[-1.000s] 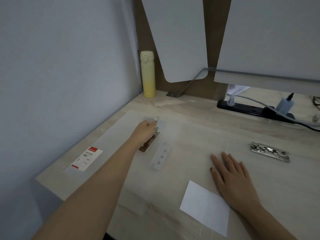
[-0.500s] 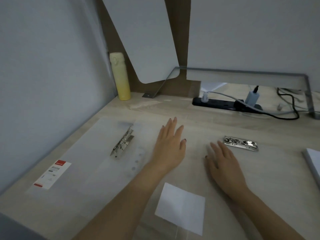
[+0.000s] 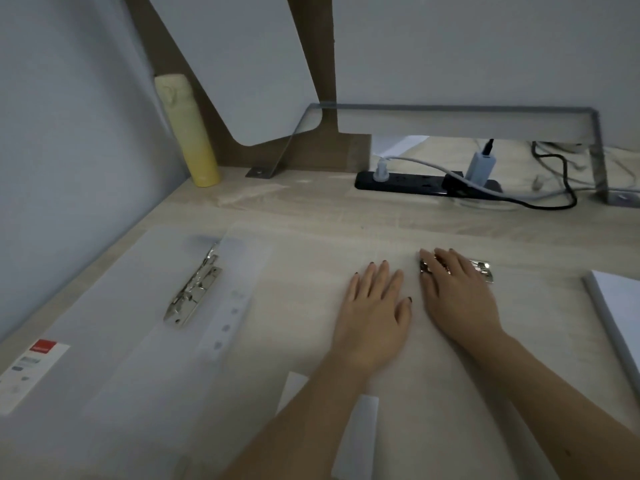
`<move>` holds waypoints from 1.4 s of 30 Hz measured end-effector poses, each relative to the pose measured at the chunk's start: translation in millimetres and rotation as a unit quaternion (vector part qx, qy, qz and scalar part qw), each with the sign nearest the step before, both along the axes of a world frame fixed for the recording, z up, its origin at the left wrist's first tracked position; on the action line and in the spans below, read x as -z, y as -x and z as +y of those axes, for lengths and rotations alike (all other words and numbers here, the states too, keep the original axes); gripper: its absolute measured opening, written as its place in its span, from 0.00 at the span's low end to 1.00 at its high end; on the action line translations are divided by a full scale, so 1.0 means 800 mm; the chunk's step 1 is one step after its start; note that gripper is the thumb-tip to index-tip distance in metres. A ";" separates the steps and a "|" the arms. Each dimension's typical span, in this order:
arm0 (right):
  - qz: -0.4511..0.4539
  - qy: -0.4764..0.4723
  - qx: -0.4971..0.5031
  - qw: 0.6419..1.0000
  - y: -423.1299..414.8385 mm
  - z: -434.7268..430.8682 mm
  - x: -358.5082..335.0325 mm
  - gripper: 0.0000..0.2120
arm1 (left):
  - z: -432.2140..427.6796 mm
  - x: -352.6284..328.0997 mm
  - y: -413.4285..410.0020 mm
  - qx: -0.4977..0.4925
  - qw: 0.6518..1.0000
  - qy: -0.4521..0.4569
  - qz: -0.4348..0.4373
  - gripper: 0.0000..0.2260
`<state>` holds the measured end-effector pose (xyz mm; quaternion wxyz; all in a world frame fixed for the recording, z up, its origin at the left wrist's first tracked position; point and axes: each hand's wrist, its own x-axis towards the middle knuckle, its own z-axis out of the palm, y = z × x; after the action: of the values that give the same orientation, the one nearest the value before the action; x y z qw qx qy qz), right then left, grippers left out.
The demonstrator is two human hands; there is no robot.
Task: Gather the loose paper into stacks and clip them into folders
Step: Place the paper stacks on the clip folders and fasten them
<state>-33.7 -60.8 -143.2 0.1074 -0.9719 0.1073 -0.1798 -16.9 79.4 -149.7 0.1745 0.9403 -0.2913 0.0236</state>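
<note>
Logged left hand [image 3: 375,308] palm-down on a translucent folder cover [image 3: 433,410], fingers straight and close together, holding nothing. Logged right hand [image 3: 459,296] just beside it, also flat, fingers straight and slightly spread, lying across the left end of a metal clip [image 3: 482,270], touching it but not curled round it. Found a second translucent folder [image 3: 114,323] opened flat at the left of the table [image 3: 346,209], with its clip mechanism [image 3: 192,289] along the spine strip and a red-and-white label [image 3: 33,372] at its near left corner. Found paper stack [image 3: 620,317] at the right edge, well apart from both hands. Found loose white sheet [image 3: 360,441] near the front, partly hidden by the left forearm. Noted at the back a yellow bottle [image 3: 188,133] upright by the wall and a black power strip [image 3: 408,183] with plugs and cables.
</note>
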 end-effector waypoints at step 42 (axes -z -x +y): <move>0.033 -0.149 0.221 0.963 0.198 -0.181 -0.039 0.17 | -0.034 -0.012 -0.011 0.000 0.995 -0.086 0.046 0.24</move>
<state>-192.3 -205.3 -112.1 0.2048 -0.9025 0.3483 -0.1490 -8.4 52.0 -139.7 0.1061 0.9519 -0.2838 -0.0445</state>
